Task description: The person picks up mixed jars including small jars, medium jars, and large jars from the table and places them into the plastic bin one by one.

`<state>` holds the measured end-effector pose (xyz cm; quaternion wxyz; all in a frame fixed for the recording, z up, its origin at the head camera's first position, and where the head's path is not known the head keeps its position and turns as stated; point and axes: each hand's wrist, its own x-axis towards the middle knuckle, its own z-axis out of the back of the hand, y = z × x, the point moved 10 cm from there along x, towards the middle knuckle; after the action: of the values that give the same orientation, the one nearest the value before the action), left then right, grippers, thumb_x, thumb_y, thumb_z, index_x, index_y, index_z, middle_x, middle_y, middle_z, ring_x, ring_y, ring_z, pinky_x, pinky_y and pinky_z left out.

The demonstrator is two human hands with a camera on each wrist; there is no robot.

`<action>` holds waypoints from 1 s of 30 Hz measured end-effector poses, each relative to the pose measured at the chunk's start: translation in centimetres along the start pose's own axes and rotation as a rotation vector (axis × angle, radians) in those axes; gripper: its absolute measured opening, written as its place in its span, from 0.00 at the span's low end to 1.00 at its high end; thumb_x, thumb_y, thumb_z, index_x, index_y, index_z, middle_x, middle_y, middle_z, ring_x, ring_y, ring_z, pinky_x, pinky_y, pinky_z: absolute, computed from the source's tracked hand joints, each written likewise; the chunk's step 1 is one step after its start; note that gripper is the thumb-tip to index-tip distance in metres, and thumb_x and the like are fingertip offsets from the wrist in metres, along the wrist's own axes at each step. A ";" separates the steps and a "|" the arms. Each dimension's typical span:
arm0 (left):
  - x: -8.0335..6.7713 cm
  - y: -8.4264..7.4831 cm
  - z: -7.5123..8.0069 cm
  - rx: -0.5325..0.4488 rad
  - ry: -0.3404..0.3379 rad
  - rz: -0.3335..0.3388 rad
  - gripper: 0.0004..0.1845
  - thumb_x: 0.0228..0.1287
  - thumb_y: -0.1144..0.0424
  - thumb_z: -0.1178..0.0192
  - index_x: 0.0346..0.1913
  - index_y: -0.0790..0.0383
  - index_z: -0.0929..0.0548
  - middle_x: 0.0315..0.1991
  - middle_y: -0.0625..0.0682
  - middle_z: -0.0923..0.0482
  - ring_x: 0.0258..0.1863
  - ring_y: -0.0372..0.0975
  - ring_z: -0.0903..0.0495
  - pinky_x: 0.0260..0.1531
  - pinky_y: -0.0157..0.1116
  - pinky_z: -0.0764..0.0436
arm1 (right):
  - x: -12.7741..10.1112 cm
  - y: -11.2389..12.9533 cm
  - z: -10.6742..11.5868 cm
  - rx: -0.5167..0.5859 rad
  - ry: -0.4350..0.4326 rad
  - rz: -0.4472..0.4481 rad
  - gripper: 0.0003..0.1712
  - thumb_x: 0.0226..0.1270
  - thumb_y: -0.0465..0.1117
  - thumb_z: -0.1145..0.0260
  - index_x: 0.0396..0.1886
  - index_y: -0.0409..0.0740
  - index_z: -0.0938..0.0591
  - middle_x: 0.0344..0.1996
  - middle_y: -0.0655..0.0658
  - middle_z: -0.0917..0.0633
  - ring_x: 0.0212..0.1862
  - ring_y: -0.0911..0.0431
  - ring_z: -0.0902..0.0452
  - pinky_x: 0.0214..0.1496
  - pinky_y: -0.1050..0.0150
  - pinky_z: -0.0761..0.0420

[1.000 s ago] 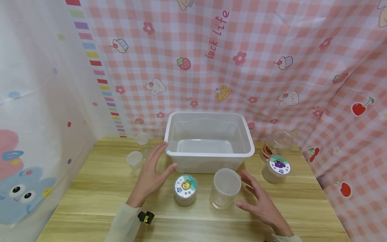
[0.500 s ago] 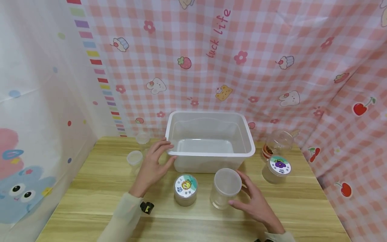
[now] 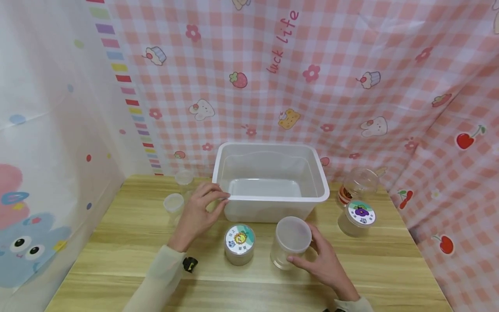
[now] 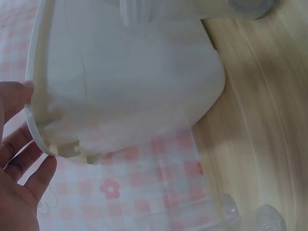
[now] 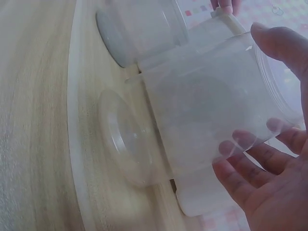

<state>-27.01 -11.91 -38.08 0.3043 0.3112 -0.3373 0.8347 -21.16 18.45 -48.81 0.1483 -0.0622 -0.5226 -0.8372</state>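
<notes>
My left hand [image 3: 196, 213] holds the front left corner of the white plastic tub [image 3: 269, 210] at its rim. In the left wrist view the thumb and fingertips lie on either side of that rim. My right hand [image 3: 326, 263] is curled round the right side of a tall clear jar [image 3: 287, 255] with a frosted lid, standing upright on the table. Through its clear wall the right wrist view shows several fingertips [image 5: 226, 148]. Between the hands stands a shorter jar [image 3: 239, 247] with a sun picture on its lid.
Two small lidded containers, one nearer [image 3: 173, 206] and one behind [image 3: 185, 178], stand left of the tub. To its right are a jar [image 3: 356, 219] with a purple flower lid and a larger clear jar [image 3: 360, 184]. A checked curtain [image 3: 265, 99] hangs behind the wooden table [image 3: 249, 290].
My left hand has moved from beside the tub's left end onto its corner rim. My right hand has come left and closed round the tall jar. The containers have not moved.
</notes>
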 end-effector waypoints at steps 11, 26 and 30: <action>0.0 0.0 -0.2 0.021 -0.029 0.010 0.06 0.58 0.67 0.26 0.38 0.56 0.09 0.38 0.49 0.15 0.44 0.42 0.21 0.42 0.41 0.18 | -0.2 -0.4 -0.1 -0.006 -0.013 -0.028 0.50 0.49 0.45 0.15 0.72 0.58 0.29 0.62 0.51 0.18 0.61 0.65 0.22 0.65 0.63 0.20; -0.3 0.9 -0.3 -0.032 -0.055 0.067 0.05 0.59 0.65 0.26 0.38 0.55 0.09 0.39 0.47 0.14 0.47 0.43 0.21 0.50 0.40 0.20 | 0.0 1.5 0.9 -0.003 -0.035 0.026 0.50 0.49 0.43 0.15 0.72 0.57 0.29 0.61 0.50 0.17 0.59 0.63 0.20 0.64 0.65 0.20; -0.2 0.9 -0.3 -0.037 -0.064 0.062 0.05 0.58 0.66 0.26 0.38 0.55 0.09 0.39 0.47 0.14 0.48 0.44 0.20 0.50 0.41 0.20 | 0.3 1.9 1.3 0.001 -0.041 0.032 0.51 0.50 0.42 0.15 0.73 0.55 0.30 0.61 0.48 0.17 0.59 0.63 0.20 0.63 0.67 0.20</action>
<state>-27.61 -12.26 -38.73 0.2733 0.3215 -0.3717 0.8269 -20.91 18.76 -46.49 0.1511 -0.0875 -0.5247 -0.8332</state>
